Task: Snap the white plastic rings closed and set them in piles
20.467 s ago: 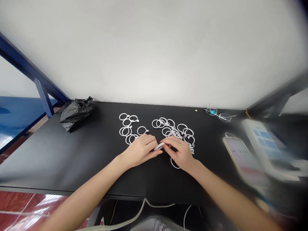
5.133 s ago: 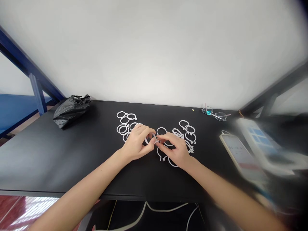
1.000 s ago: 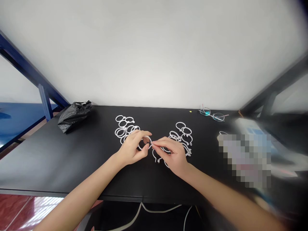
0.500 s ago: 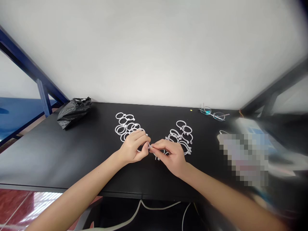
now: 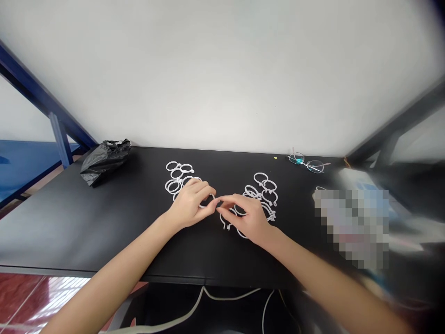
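Observation:
My left hand is closed around a white plastic ring, which looks like a shower curtain ring; part of it is hidden by the fingers. Close beside it, my right hand has its thumb and index finger a little apart, and nothing shows between them. The right index tip is at or very near the left thumb tip. Several white rings that look closed lie beyond and left of my left hand. Around my right hand lie several more rings, some with their hooked ends apart.
A crumpled black plastic bag sits at the back left of the black table. Eyeglasses lie near the wall. A blurred, partly pixelated package is at the right. Pale cables hang below the table edge.
My right thumb and index finger have parted from their pinch at the ring. Both hands have shifted slightly up, and the ring stays in my left hand.

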Demonstrator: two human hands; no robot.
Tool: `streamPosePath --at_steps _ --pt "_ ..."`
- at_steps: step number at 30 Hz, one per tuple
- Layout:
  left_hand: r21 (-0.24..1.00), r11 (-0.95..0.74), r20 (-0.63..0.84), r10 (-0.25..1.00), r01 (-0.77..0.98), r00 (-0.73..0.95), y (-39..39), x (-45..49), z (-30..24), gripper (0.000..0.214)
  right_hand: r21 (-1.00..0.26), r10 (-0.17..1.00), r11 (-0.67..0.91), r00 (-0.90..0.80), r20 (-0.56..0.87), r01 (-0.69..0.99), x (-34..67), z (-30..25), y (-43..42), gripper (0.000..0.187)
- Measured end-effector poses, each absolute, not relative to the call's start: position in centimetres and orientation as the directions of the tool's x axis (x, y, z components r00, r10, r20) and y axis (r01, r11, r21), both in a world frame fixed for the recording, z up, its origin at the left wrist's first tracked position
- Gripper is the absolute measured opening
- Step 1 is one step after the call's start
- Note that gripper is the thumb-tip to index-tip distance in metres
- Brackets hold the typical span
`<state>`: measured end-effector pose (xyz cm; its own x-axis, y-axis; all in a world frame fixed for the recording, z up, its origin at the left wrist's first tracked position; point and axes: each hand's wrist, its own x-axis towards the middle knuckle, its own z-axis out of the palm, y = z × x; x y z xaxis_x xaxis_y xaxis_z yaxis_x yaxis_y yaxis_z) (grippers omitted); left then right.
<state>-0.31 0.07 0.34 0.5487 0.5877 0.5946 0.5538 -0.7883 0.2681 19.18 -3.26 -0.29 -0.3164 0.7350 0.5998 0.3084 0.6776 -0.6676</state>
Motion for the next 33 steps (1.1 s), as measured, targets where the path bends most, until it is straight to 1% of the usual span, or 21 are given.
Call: streamPosePath --at_steps 3,6,10,17,22,24,28,33 --pt "0.256 -0.716 0.495 0.674 0.649 0.548 1.4 -1.4 -0.1 0.026 -0.597 0.711 0.701 -0.447 0.543 0.389 19.7 -0.7 -2.8 0.013" --pt "0.24 -0.707 0.401 0.697 0.666 0.595 2.6 -2.5 -0.8 0.029 -0.535 0.673 0.732 -0.573 0.468 0.422 19.8 -0.9 -2.8 0.009" --pt "0.252 -0.701 0.382 0.706 0.667 0.597 3.2 -3.2 -1.3 0.028 -0.526 0.673 0.72 -0.64 0.371 0.452 19.6 -0.7 -3.0 0.008" --pt "0.281 -0.704 0.397 0.704 0.653 0.589 2.9 -2.9 -1.2 0.024 -0.548 0.696 0.691 -0.639 0.329 0.47 19.7 -0.5 -2.9 0.003" --pt "0.271 -0.7 0.402 0.706 0.661 0.583 2.8 -2.8 -1.3 0.025 -0.555 0.713 0.675 -0.623 0.321 0.486 19.8 -0.7 -2.8 0.011" --pt "0.266 -0.694 0.407 0.71 0.669 0.575 2.6 -2.7 -1.3 0.026 -0.551 0.714 0.675 -0.622 0.32 0.491 19.7 -0.8 -2.7 0.01" --pt "0.253 -0.694 0.425 0.706 0.674 0.567 2.3 -2.5 -1.1 0.026 -0.547 0.718 0.677 -0.604 0.345 0.492 19.5 -1.1 -2.7 0.007" --pt "0.258 -0.709 0.445 0.69 0.656 0.571 1.7 -1.7 -0.7 0.023 -0.551 0.724 0.68 -0.562 0.399 0.484 19.2 -1.6 -2.8 0.009"
